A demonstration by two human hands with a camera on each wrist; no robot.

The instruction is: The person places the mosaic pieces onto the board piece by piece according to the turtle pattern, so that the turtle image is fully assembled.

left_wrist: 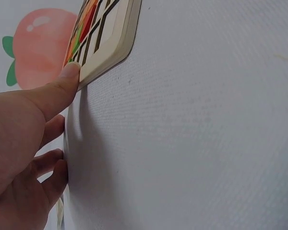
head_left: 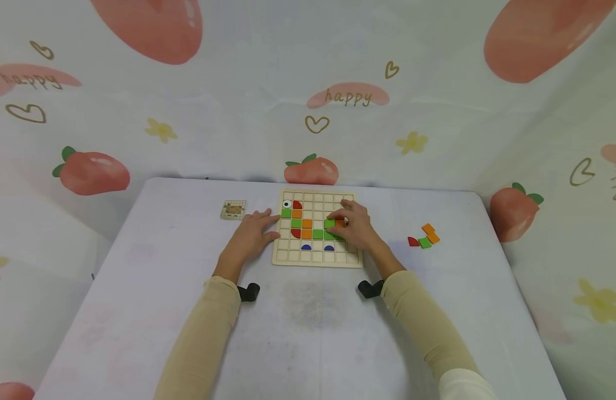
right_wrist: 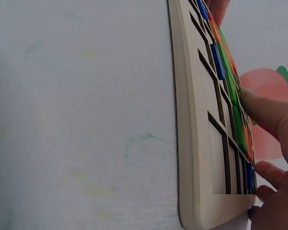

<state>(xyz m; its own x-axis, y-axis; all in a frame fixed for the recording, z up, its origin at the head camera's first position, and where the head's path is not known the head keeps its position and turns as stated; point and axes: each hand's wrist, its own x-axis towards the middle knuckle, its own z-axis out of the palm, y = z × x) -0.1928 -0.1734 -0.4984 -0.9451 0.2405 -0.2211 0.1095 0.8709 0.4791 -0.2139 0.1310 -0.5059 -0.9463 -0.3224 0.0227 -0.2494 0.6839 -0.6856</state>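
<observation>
A wooden grid board (head_left: 288,258) lies on the table, holding green, orange and red tiles, two blue half-round pieces and an eye tile (head_left: 287,204). My left hand (head_left: 247,238) is at its left edge, fingers spread; in the left wrist view the thumb (left_wrist: 69,72) touches the board's side. Over the board's right half, my right hand (head_left: 357,225) pinches a green tile (head_left: 329,223) between thumb and index finger, low over the grid. In the right wrist view the thumb (right_wrist: 259,105) comes down at the green tiles. The palm hides some right-hand squares.
Left of the board lies a small pattern card (head_left: 233,209). Loose tiles sit to the right: a red quarter-round (head_left: 413,241), a green tile (head_left: 425,243) and two orange ones (head_left: 433,238). A printed curtain (head_left: 268,66) hangs behind the table.
</observation>
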